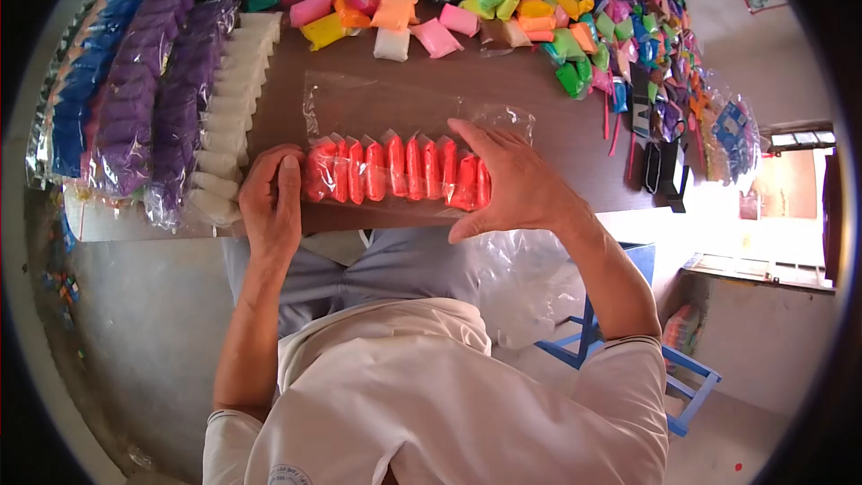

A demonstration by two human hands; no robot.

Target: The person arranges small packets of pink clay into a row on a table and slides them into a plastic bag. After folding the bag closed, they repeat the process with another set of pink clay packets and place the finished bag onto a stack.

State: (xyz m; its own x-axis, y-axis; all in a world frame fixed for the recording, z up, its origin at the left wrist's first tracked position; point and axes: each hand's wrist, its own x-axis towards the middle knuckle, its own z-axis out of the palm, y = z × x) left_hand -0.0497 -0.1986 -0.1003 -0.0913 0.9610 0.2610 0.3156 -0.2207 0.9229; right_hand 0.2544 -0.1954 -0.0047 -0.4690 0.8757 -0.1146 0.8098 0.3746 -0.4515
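A row of several red packets (400, 169) lies in a clear plastic bag (377, 108) at the table's front edge. At the row's left end is my left hand (272, 193), its fingers curled together; whether they pinch the bag's end is hard to make out. My right hand (516, 178) spans the right end of the row, thumb and fingers spread on either side of it, touching the bag. The bag's loose clear part extends behind the packets.
Long bagged rows of blue (85, 72), purple (144, 81) and white packets (235, 81) lie at the left. A pile of colourful packets (539, 0) covers the back and right. Black straps (664, 171) hang at the right edge, near a blue stool (691, 386).
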